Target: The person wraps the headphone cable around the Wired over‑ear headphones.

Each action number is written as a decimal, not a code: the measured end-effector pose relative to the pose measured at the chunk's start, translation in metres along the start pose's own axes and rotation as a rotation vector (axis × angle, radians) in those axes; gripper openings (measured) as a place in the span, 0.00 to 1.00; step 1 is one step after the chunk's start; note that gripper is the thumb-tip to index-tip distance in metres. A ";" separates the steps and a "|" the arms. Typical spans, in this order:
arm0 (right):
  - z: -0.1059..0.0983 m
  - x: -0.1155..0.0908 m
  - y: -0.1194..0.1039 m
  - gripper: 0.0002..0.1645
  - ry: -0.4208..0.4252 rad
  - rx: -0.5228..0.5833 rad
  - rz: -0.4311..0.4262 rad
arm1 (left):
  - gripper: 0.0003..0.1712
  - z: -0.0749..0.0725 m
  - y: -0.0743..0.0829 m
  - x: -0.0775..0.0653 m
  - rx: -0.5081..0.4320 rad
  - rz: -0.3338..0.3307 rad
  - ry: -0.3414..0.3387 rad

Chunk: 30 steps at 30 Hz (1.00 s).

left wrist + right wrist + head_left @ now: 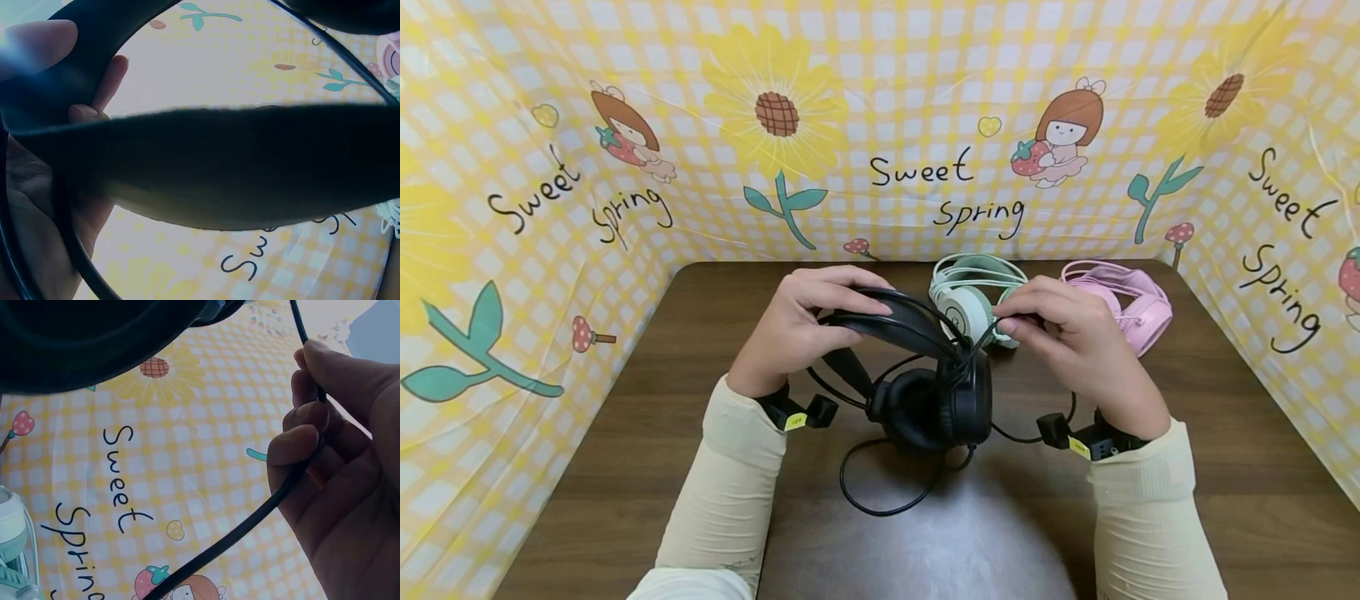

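Note:
Black over-ear headphones [967, 400] are held over the middle of the table, ear cups low and headband to the upper left. My left hand [808, 321] grips the headband [891, 323], thumb on one side and fingers on the other; the left wrist view shows the wide band [250, 165] close up. With thumb and fingers my right hand [1071, 329] pinches the black cable [988, 331] to the right of the cups. In the right wrist view the cable [234, 534] runs through the curled fingers. More cable loops round the band and hangs below the cups.
Mint-green and white headphones [966, 312] lie at the back of the table, behind my right hand. Pink headphones [1150, 321] lie to their right. A yellow checked cloth [880, 108] stands as walls around the back and sides of the brown wooden table [647, 467].

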State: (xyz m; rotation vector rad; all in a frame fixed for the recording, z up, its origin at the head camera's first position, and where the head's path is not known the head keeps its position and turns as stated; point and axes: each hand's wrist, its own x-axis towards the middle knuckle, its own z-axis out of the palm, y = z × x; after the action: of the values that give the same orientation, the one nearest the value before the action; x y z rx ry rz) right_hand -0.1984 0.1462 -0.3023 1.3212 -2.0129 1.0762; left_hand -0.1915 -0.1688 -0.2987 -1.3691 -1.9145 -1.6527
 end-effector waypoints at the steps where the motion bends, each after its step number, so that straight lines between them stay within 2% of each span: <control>1: 0.000 0.000 0.000 0.19 0.000 -0.002 0.005 | 0.12 0.000 0.000 0.000 -0.017 0.000 0.001; 5: 0.002 0.000 -0.001 0.19 -0.013 0.006 0.058 | 0.11 -0.001 0.002 -0.002 -0.070 0.005 0.021; 10: 0.004 0.000 0.001 0.17 -0.066 0.027 0.112 | 0.19 -0.002 0.005 -0.003 -0.115 0.017 0.058; 19: 0.004 -0.003 0.004 0.07 -0.125 0.043 0.114 | 0.19 -0.003 0.009 -0.001 -0.155 0.079 0.058; 26: 0.003 -0.004 0.005 0.06 -0.134 0.072 0.102 | 0.21 -0.003 0.011 -0.003 -0.198 0.063 0.092; 30: 0.003 -0.004 0.005 0.08 -0.130 0.090 0.082 | 0.15 -0.003 0.011 -0.004 -0.271 0.063 0.111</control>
State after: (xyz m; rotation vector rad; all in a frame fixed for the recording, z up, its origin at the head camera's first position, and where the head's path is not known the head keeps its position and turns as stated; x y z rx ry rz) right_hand -0.2014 0.1469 -0.3084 1.3980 -2.1525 1.1565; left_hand -0.1813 -0.1743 -0.2939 -1.3832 -1.6154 -1.9684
